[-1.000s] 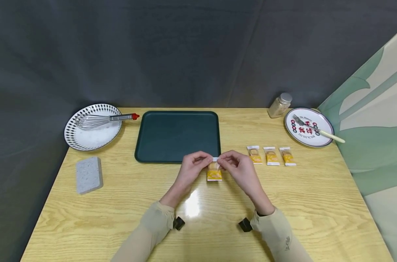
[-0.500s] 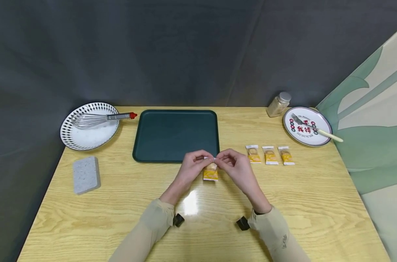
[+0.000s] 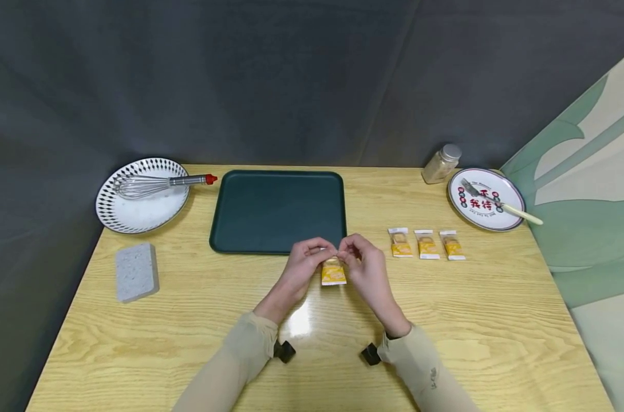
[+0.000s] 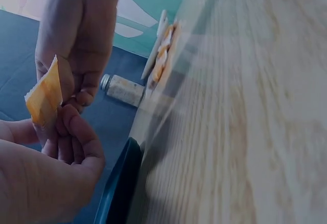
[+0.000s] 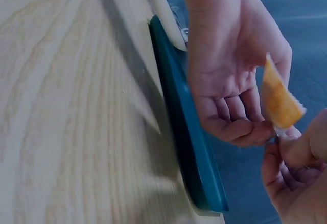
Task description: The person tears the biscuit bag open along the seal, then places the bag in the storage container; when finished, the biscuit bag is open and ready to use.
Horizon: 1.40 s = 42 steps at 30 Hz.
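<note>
Between my two hands, just in front of the tray's near right corner, is a small snack packet (image 3: 334, 274) in a clear and yellow wrapper. My left hand (image 3: 303, 266) pinches its upper end between thumb and forefinger. Right beside it, my right hand (image 3: 366, 269) pinches the same end, so the fingertips of both hands nearly meet. In the left wrist view the packet (image 4: 46, 98) hangs clear of the table. From the right wrist the packet (image 5: 280, 101) looks tilted. Fingers cover its pinched end, and I cannot tell whether the wrapper is torn.
A dark green tray (image 3: 278, 212) lies behind my hands. Three similar packets (image 3: 427, 245) sit in a row to the right. Further out are a glass jar (image 3: 440, 165) and a plate (image 3: 466, 210) with a fork. Leftward are a whisk (image 3: 183, 180) on a plate (image 3: 154, 214) and a grey sponge-like block (image 3: 137, 272).
My right hand has turned and its wrist has swung inward to the left. The packet has shifted slightly left, and its upper end is now more covered by fingers.
</note>
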Available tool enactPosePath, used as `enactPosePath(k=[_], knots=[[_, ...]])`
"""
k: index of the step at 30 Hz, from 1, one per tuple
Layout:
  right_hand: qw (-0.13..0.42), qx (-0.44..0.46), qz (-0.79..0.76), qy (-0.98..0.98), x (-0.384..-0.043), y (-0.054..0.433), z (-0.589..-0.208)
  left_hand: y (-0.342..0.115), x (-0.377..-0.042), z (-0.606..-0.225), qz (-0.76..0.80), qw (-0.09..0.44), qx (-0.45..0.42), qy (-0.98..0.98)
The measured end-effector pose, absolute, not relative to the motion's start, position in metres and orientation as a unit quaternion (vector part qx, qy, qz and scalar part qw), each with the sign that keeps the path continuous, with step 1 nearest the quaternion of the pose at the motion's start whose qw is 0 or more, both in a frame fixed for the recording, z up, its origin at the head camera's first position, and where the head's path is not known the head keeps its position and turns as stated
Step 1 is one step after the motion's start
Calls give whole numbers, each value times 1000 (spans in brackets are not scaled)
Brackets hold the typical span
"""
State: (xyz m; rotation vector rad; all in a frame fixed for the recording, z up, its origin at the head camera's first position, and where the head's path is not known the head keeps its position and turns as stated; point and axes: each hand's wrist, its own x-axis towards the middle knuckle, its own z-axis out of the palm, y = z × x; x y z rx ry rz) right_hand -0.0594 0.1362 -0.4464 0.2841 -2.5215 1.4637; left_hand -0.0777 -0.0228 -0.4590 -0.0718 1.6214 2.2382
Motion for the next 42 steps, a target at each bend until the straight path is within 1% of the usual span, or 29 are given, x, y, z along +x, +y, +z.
enactPosePath(k=[6,10,12,14,18,20,24,26,30,32,35,38,42], knots=[[161,129,466,-860,-56,132,-453,-21,-76,-461,818,204,-47,536],[175,154,465,-854,-54,129,-457,-19,-76,-464,831,226,-62,505],[177,165,468,-850,-53,128,-458,-19,-76,-465,828,221,-63,511],[179,175,473,-845,-52,127,-458,-18,-76,-463,813,194,-50,547],[187,182,487,-834,-50,129,-457,-15,-74,-455,749,101,-6,654],[190,185,488,-831,-50,130,-456,-12,-74,-452,726,69,4,684],[209,193,491,-823,-47,129,-457,-10,-76,-453,693,35,9,720],[224,217,489,-815,-42,123,-455,-13,-81,-458,680,12,-6,733],[216,244,486,-811,-31,109,-456,-24,-90,-466,661,-28,-36,749],[203,221,496,-815,-29,105,-457,-28,-91,-466,673,-23,-36,738],[168,137,552,-805,-34,108,-455,-27,-90,-466,694,3,-16,720],[129,63,615,-775,-46,116,-449,-25,-88,-467,718,20,-14,696],[101,20,642,-760,-66,124,-447,-29,-86,-468,737,37,-20,674]])
